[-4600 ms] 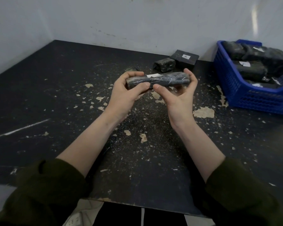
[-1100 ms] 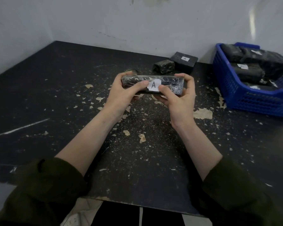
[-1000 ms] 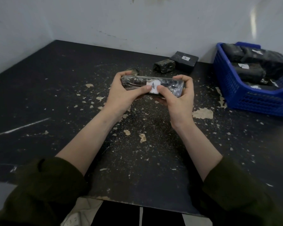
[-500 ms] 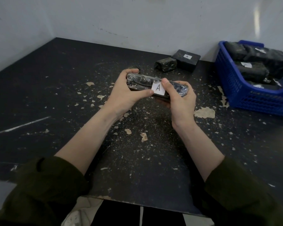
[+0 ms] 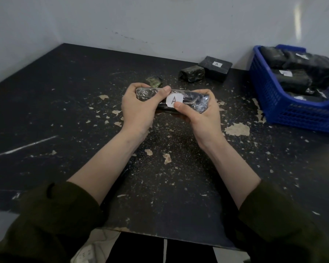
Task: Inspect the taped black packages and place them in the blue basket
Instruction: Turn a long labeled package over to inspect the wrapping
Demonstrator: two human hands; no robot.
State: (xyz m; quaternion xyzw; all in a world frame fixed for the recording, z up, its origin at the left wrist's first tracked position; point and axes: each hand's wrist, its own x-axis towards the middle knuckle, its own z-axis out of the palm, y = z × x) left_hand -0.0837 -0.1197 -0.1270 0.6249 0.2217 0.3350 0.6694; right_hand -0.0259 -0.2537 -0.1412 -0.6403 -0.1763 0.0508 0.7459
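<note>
— Count in hand?
— One taped black package [image 5: 190, 100], above counter [image 5: 84, 92]; fingers [image 5: 164, 91] of left hand [image 5: 139, 111] and right hand [image 5: 201, 116] clenched round its ends.
— Elsewhere?
— Three loose packages [image 5: 154, 81], [image 5: 192, 73], [image 5: 215, 68] on counter; one blue basket [image 5: 292, 118], several inside.
— Change?
— Label [image 5: 174, 100] turned into full view.

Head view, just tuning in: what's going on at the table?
A person holds a taped black package above the table, left grip round its left end, right grip round its right end, label marked A facing up. It looks like inspection, not placing yet. The basket on the right already holds several. Three other packages lie behind it.
</note>
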